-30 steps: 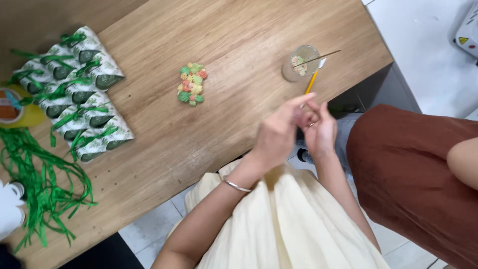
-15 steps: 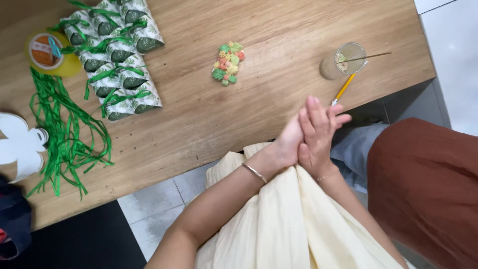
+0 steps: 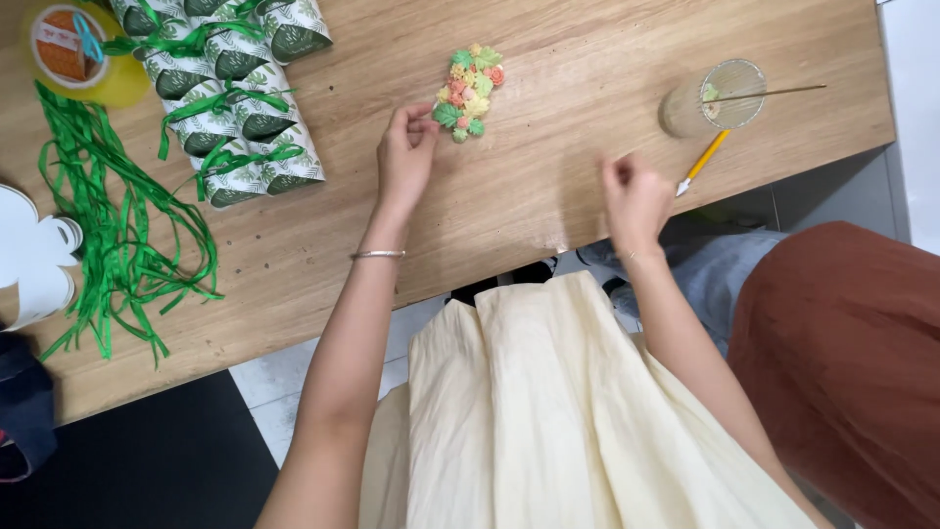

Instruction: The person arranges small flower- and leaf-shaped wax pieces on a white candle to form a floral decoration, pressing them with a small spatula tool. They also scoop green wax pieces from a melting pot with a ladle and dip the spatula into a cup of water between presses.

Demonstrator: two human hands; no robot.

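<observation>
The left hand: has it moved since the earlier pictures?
Yes. The left hand has parted from the right hand and gone out over the table to the cluster of small coloured flowers.

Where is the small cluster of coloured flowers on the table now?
In the head view, the flower cluster lies on the wooden table, upper middle, at the left hand's fingertips, between the green paper cones and the glass.
</observation>
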